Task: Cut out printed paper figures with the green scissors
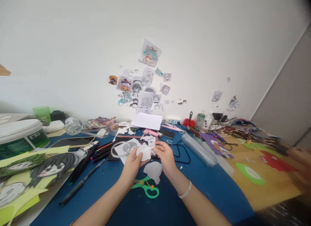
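Observation:
My left hand (133,162) holds a rounded white paper cutout (143,152), with the thumb on its face. My right hand (166,154) pinches a small white paper piece (151,142) at the right of that cutout, and the two hands are close together. Just below my hands, a grey-white paper shape (154,171) lies on the blue mat (194,200). Green-handled scissors (151,192) rest beneath my wrists, their blades partly hidden by my left arm.
Pens (82,183), a tape ring (120,149) and a phone (73,141) are on the left. Behind sits a pink glue gun (152,132). A clear plastic roll (199,149) and coloured paper scraps (250,173) lie right. A blurred hand (300,156) is at the far right.

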Tool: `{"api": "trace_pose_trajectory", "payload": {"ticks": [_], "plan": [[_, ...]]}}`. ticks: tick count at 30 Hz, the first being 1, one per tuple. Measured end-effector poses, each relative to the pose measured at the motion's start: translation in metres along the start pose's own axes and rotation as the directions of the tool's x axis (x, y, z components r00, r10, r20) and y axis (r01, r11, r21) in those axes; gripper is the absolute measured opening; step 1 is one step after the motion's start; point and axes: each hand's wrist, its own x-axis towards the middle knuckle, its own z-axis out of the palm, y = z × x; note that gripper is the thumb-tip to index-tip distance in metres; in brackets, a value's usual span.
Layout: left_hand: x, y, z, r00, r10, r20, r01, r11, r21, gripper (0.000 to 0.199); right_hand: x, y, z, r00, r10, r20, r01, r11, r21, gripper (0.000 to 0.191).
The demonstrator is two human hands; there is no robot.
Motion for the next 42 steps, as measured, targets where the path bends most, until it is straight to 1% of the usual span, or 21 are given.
{"api": "trace_pose_trajectory", "payload": {"ticks": [2,4,8,10,12,13,15,18,20,22,24,26,27,30,32,33,35,37,38,40,42], "plan": [[0.000,-0.001,0.000,1.000,0.013,-0.001,-0.013,1.000,0.024,0.043,0.000,-0.001,-0.002,0.998,-0.061,0.008,0.062,0.994,-0.095,0.038],[0.000,-0.001,0.001,1.000,0.024,0.007,-0.024,0.999,0.036,0.042,-0.002,-0.003,-0.005,0.986,-0.166,-0.004,0.159,0.952,-0.262,0.040],[-0.002,-0.002,0.004,0.999,0.029,0.020,-0.030,0.999,0.045,0.042,-0.006,-0.008,-0.009,0.926,-0.377,0.025,0.318,0.742,-0.590,0.040],[-0.002,-0.002,0.004,0.999,0.031,0.020,-0.032,0.999,0.043,0.043,-0.006,-0.010,-0.012,0.881,-0.470,0.059,0.374,0.615,-0.694,0.044],[-0.003,0.000,0.002,0.999,0.032,0.020,-0.032,0.998,0.044,0.043,-0.003,-0.010,-0.015,0.851,-0.520,0.068,0.393,0.547,-0.739,0.053],[-0.003,0.001,0.002,0.999,0.029,0.021,-0.030,0.998,0.050,0.043,0.000,-0.009,-0.018,0.856,-0.511,0.078,0.398,0.556,-0.730,0.057],[-0.003,0.003,0.001,1.000,0.016,0.022,-0.018,0.997,0.074,0.043,0.006,-0.008,-0.021,0.894,-0.422,0.153,0.412,0.637,-0.651,0.054],[-0.002,0.003,0.001,0.999,-0.019,0.033,0.015,0.993,0.117,0.042,0.011,-0.007,-0.024,0.924,-0.277,0.265,0.378,0.770,-0.514,0.027],[0.000,0.002,0.001,0.998,-0.030,0.048,0.024,0.991,0.133,0.041,0.011,-0.008,-0.023,0.940,-0.235,0.247,0.330,0.808,-0.489,0.018],[0.002,0.001,-0.001,0.998,-0.030,0.059,0.021,0.990,0.136,0.042,0.009,-0.013,-0.024,0.948,-0.200,0.249,0.297,0.835,-0.462,0.021],[0.004,0.002,-0.006,0.995,-0.048,0.091,0.034,0.989,0.142,0.047,0.008,-0.020,-0.029,0.940,-0.152,0.305,0.279,0.857,-0.433,0.027],[0.004,0.003,-0.013,0.980,-0.112,0.163,0.078,0.976,0.203,0.047,0.009,-0.027,-0.040,0.938,-0.103,0.330,0.243,0.876,-0.416,0.034],[0.004,0.004,-0.016,0.968,-0.152,0.199,0.094,0.957,0.273,0.044,0.012,-0.031,-0.047,0.950,-0.102,0.295,0.220,0.889,-0.403,0.037],[0.002,0.003,-0.021,0.953,-0.213,0.216,0.055,0.822,0.566,0.030,0.023,-0.037,-0.071,0.989,-0.144,0.020,0.143,0.937,-0.319,0.039],[-0.001,0.000,-0.020,0.975,-0.142,0.171,-0.028,0.684,0.729,0.024,0.031,-0.037,-0.085,0.972,-0.168,-0.163,0.105,0.936,-0.337,0.041],[-0.002,-0.001,-0.018,0.986,-0.077,0.150,-0.075,0.598,0.798,0.022,0.034,-0.036,-0.090,0.964,-0.177,-0.201,0.097,0.930,-0.355,0.042],[-0.004,0.000,-0.016,0.990,0.066,0.126,-0.142,0.383,0.913,0.027,0.038,-0.033,-0.095,0.956,-0.193,-0.221,0.092,0.911,-0.402,0.041],[-0.003,0.006,-0.018,0.977,0.175,0.119,-0.148,0.167,0.975,0.034,0.038,-0.031,-0.094,0.957,-0.209,-0.201,0.099,0.886,-0.453,0.038],[-0.002,0.011,-0.021,0.971,0.212,0.109,-0.132,0.094,0.987,0.036,0.038,-0.030,-0.093,0.957,-0.219,-0.190,0.103,0.870,-0.483,0.036],[0.002,0.022,-0.031,0.944,0.309,0.118,-0.126,0.005,0.992,0.036,0.036,-0.029,-0.090,0.957,-0.236,-0.171,0.110,0.835,-0.539,0.034],[0.007,0.032,-0.044,0.919,0.363,0.154,-0.156,-0.026,0.987,0.034,0.035,-0.029,-0.088,0.956,-0.248,-0.157,0.113,0.804,-0.583,0.033]]}}
